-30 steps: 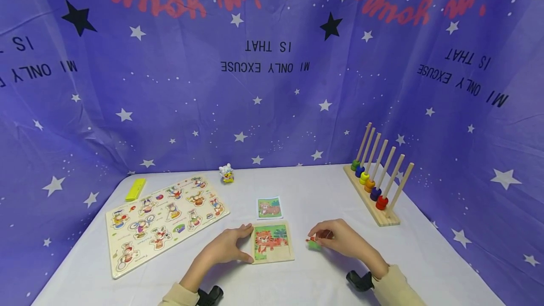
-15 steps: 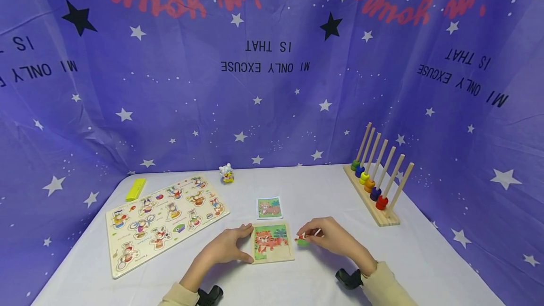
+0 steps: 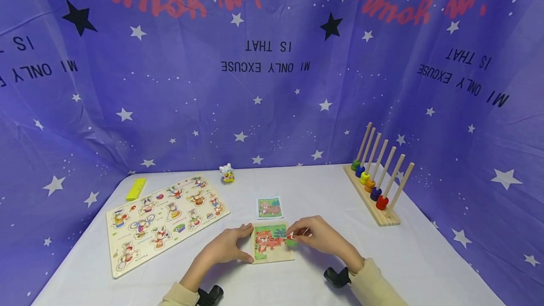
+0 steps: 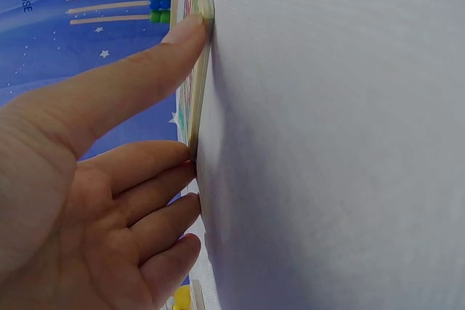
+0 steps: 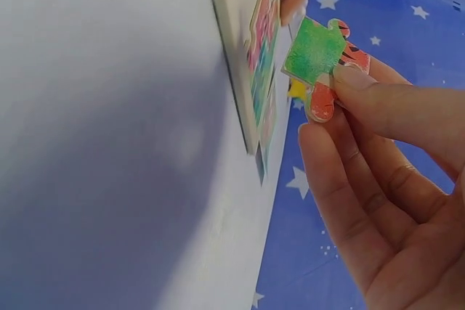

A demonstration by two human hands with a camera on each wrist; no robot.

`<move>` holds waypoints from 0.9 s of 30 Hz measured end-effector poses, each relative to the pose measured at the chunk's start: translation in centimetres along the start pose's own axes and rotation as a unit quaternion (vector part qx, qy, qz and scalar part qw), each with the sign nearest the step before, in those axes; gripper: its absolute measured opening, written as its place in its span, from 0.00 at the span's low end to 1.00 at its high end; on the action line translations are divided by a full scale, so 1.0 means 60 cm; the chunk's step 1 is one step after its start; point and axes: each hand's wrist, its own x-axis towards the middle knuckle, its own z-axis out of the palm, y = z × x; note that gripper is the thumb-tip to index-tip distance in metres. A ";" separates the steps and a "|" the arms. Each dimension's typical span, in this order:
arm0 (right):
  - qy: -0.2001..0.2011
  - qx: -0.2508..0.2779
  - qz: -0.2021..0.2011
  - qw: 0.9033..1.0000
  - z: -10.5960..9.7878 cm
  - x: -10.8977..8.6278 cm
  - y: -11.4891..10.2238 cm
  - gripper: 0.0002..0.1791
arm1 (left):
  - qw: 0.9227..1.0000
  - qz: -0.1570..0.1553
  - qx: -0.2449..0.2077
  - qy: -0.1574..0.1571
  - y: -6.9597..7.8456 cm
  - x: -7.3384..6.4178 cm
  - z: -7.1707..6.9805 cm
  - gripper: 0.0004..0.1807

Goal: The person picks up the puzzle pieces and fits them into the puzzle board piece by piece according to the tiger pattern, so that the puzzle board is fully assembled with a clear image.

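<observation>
My left hand (image 3: pixel 225 247) rests at the left side of a small wooden puzzle tray (image 3: pixel 280 255), thumb at the near corner and fingers at the far one. Inside the tray lie joined pieces of a red tiger picture; bare wood shows at its lower right. With thumb and fingers, my right hand (image 3: pixel 316 235) pinches a jigsaw piece (image 5: pixel 312 52), green with orange, black-striped parts. In the head view that piece overlaps the tray's right edge; the right wrist view shows it raised above the tray. Just behind the tray lies a picture card (image 3: pixel 269 208) with a matching tiger.
A large peg puzzle board (image 3: pixel 170 223) with animal figures lies at the left. Behind it are a yellow block (image 3: pixel 135 189) and a small toy figure (image 3: pixel 227 173). A wooden rack (image 3: pixel 374 192) with upright rods and coloured beads stands at the right.
My right hand has moved left with the jigsaw piece, from the cloth beside the tray to over its right edge. The left hand and the tray have stayed still.
</observation>
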 end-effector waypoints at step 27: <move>-0.048 0.011 -0.025 0.998 0.052 0.043 -0.021 0.11 | 1.000 -0.002 -0.001 0.000 0.001 0.001 0.001 0.47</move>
